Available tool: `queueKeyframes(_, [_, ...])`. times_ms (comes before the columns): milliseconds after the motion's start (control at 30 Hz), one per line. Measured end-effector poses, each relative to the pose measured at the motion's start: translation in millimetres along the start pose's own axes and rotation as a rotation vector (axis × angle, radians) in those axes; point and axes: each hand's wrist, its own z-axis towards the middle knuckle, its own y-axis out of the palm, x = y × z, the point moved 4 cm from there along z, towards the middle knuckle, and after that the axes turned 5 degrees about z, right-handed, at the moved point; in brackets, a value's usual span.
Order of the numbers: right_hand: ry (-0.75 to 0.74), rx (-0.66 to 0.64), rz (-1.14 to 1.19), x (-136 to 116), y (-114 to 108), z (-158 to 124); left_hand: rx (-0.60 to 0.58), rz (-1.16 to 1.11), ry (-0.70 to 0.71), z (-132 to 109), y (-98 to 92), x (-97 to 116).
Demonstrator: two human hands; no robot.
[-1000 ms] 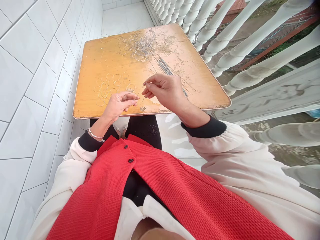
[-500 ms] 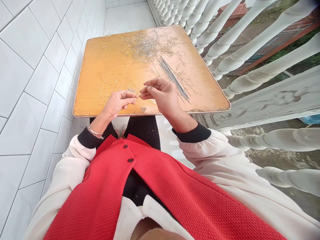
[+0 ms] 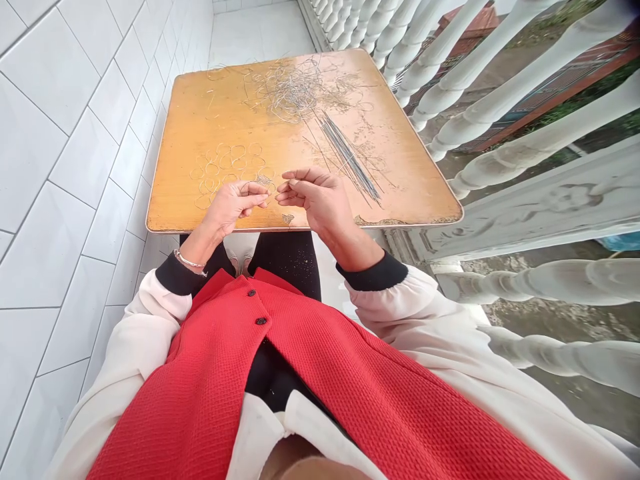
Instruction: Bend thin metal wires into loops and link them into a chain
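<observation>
Above the table's near edge, my left hand (image 3: 227, 208) is closed in a pinch on a thin wire (image 3: 271, 191). My right hand (image 3: 323, 201) faces it a short gap away, its thumb and fingertips drawn together at the other side of the same wire; the exact hold is too fine to see. Several thin wire rings (image 3: 237, 159) lie on the tabletop just beyond my left hand. To the right of my right hand rests a bundle of straight grey wires (image 3: 350, 159).
A tangled heap of wire (image 3: 295, 87) sits at the far side of the wooden table (image 3: 185, 120). White tiled wall (image 3: 65, 167) runs along the left, and a white balustrade (image 3: 480, 100) stands close on the right. The tabletop's near edge is chipped.
My right hand has dropped slightly toward me and a little left. My left hand has shifted slightly left, keeping its pinch. The wires on the table lie as before.
</observation>
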Motion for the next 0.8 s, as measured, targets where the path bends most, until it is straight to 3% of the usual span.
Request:
queueKeyframes(233, [-0.085,-0.004,-0.105,-4.7,-3.1,-0.2,-0.035,-0.061,-0.024,0.2,-2.3,-2.0])
queueKeyframes(567, [-0.589,0.014,-0.752,-13.7,-20.7,10.2,-0.126,0.010,-0.026,-0.8,0.0,-7.0])
queueKeyframes(700, [-0.634,0.029,-0.722,-13.3,-18.5,7.6,-0.181,-0.018,-0.041,-1.8,1.9,-7.1])
queueKeyframes(800, [-0.572,0.034,-0.512,-8.6,-16.7,9.9,-0.234,-0.026,-0.066,-2.5,3.5,-8.7])
